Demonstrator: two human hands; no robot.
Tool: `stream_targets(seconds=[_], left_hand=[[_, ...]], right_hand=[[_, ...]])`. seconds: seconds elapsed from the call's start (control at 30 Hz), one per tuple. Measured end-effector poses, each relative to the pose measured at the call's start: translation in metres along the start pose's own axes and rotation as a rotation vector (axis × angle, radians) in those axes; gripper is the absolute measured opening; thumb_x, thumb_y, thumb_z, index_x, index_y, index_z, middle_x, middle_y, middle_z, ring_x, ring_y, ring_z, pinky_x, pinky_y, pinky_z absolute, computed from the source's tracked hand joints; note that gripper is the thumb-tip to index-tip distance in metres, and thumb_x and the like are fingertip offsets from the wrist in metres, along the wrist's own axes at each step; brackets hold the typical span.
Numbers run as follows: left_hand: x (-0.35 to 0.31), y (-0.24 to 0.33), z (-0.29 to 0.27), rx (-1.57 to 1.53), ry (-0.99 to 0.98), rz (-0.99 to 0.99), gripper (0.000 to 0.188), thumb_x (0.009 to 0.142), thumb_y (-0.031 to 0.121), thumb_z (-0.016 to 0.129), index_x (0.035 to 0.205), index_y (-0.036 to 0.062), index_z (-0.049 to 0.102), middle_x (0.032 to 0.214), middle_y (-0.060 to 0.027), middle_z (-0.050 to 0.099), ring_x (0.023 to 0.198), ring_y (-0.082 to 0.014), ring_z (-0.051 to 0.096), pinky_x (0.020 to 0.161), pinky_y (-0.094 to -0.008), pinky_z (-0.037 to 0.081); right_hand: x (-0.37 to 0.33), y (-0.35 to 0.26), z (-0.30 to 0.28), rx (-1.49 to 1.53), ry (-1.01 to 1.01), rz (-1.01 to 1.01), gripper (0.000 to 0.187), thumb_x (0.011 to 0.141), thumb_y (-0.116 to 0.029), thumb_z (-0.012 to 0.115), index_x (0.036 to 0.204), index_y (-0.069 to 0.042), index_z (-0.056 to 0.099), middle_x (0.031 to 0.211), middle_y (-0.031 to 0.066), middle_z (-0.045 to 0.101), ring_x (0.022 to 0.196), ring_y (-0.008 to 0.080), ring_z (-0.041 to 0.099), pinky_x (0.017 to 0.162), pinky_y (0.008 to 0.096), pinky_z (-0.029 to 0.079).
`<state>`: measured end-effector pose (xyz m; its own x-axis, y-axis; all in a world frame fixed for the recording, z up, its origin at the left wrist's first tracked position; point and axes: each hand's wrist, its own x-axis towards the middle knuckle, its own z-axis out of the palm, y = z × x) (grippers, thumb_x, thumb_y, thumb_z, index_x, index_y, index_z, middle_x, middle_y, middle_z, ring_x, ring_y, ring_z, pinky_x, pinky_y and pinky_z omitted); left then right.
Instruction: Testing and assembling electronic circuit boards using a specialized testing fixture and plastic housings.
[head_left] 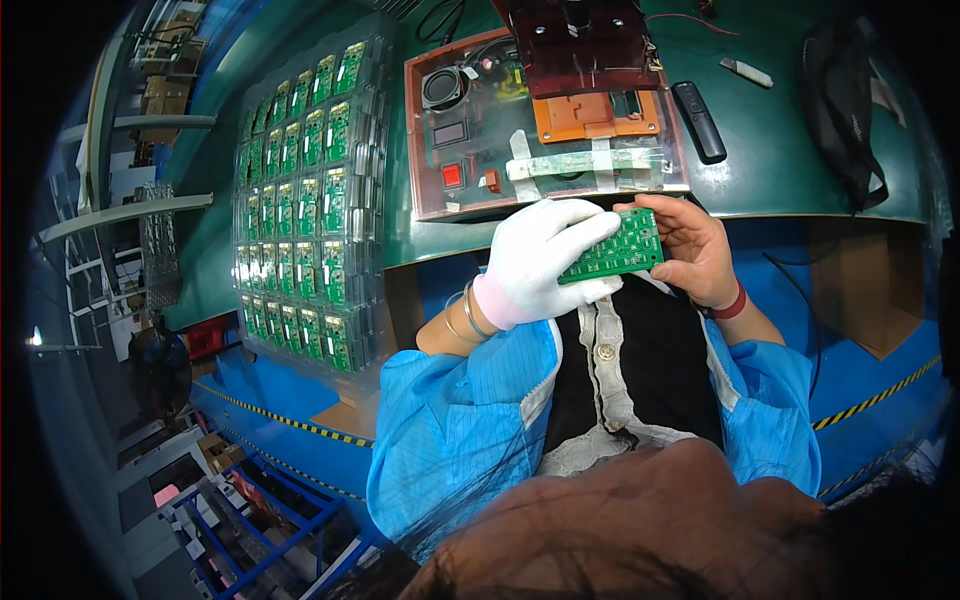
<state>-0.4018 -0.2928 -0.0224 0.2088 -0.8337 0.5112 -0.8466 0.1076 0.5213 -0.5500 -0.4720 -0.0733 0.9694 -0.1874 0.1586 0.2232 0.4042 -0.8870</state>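
Held between both hands in front of my body is a green circuit board (632, 243) with rows of small parts on its face. My left hand (545, 250), in a white glove, grips the board's left end, fingers over the top and thumb below. Bare, with a red band at the wrist, my right hand (695, 250) is closed on its right end. Just beyond the board stands a test fixture (440, 205), a clear-topped box with a reddish frame. An orange nest plate (595, 117) sits in it under a raised dark red cover (580, 50).
Stacked clear trays (385, 170) with several green boards stand on the left. A black handheld device (699, 122), a white-handled cutter (747, 73) and a black bag (843, 110) lie on the green table (740, 180) at right. A cardboard box (880, 300) is below.
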Motion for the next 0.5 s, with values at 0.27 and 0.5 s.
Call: stream_targets(seconds=[0.27, 0.5], left_hand=[[0.0018, 0.0005, -0.0019, -0.003, -0.029, 0.006, 0.062, 0.063, 0.024, 0.085, 0.118, 0.0023, 0.067, 0.112, -0.0159, 0.068, 0.090, -0.0311, 0.068, 0.079, -0.0377, 0.055], [0.0019, 0.0010, -0.0006, 0.002, -0.024, -0.004, 0.062, 0.063, 0.024, 0.085, 0.118, 0.0021, 0.067, 0.112, -0.0159, 0.068, 0.091, -0.0309, 0.068, 0.080, -0.0377, 0.055]], right_hand=[[-0.0010, 0.0020, -0.0046, -0.026, -0.011, 0.034, 0.079, 0.073, -0.010, 0.082, 0.143, 0.001, 0.047, 0.137, 0.0285, 0.057, 0.117, 0.0316, 0.064, 0.103, 0.0386, 0.052], [-0.0015, 0.0041, -0.0064, -0.008, -0.009, 0.054, 0.079, 0.073, -0.008, 0.080, 0.144, 0.001, 0.046, 0.137, 0.0286, 0.057, 0.118, 0.0317, 0.064, 0.103, 0.0385, 0.052]])
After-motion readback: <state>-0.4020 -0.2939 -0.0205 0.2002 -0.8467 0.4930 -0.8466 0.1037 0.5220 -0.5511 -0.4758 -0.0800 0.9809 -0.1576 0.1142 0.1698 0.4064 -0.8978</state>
